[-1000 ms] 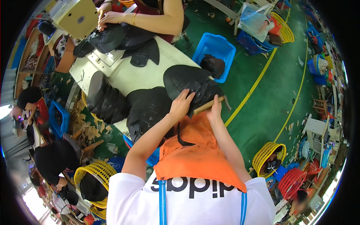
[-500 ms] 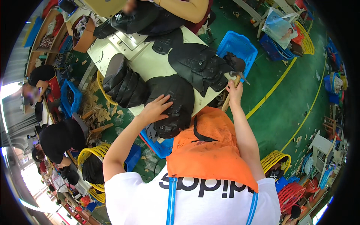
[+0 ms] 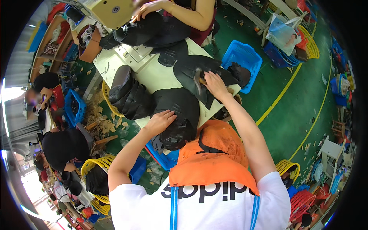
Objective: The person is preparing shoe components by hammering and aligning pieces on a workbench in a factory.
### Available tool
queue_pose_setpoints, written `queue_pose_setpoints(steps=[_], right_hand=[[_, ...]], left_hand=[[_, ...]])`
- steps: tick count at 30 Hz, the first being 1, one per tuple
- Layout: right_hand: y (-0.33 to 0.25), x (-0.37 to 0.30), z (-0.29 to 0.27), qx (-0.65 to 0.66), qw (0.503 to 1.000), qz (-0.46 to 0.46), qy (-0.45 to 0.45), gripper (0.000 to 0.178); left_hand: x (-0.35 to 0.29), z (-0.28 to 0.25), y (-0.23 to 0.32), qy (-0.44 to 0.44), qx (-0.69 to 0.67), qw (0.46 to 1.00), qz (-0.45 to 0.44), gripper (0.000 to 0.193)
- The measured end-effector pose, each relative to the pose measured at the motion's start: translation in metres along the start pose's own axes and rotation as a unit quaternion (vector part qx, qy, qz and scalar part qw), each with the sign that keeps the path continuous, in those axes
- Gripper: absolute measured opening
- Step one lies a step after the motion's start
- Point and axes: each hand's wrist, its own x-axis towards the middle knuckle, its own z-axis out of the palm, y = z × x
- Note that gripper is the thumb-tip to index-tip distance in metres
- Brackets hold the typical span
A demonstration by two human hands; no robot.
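Observation:
My left hand (image 3: 161,122) lies with its fingers spread on a black leather-like piece (image 3: 178,101) at the table's near edge. This piece looks like a boot upper, with a strap and small fittings at its near end. My right hand (image 3: 215,85) closes over the wooden handle of a hammer (image 3: 199,82), above flat black pieces (image 3: 188,68) to the right. The palm hides most of the handle. Left of my left hand stands a curved stack of black pieces (image 3: 132,96), one nested in another.
The pale table (image 3: 161,78) holds a cream sewing machine (image 3: 109,13) at its far end. Another person's hand (image 3: 151,8) rests by black pieces there. A blue basket (image 3: 243,57) stands right of the table; a blue bin (image 3: 168,159) sits below its near edge.
My right hand has carried the hammer from beyond the table's right edge leftward over the flat black pieces. My left hand stays on the black upper. The other person's hand has come into clearer view.

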Motion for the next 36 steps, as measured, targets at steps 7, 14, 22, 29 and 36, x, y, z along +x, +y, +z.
queue_pose_setpoints(steps=[7, 14, 22, 29, 36], right_hand=[[0.014, -0.052, -0.007, 0.085, 0.992, 0.065, 0.061, 0.037], [0.007, -0.043, -0.027, 0.272, 0.935, 0.198, 0.109, 0.032], [-0.011, -0.068, -0.075, 0.181, 0.962, 0.205, 0.022, 0.030], [-0.032, -0.056, -0.065, 0.037, 0.979, 0.176, -0.101, 0.032], [-0.039, -0.056, -0.066, 0.007, 0.974, 0.192, -0.118, 0.032]], left_hand=[[0.021, -0.087, 0.017, 0.279, -0.197, 0.890, -0.302, 0.043], [0.120, -0.031, 0.039, 0.362, 0.007, 0.914, -0.182, 0.041], [0.141, 0.034, 0.022, 0.090, -0.100, 0.984, -0.116, 0.049], [0.150, 0.054, 0.006, 0.096, -0.069, 0.991, -0.060, 0.046], [0.156, 0.055, 0.014, 0.136, -0.095, 0.983, -0.076, 0.033]])
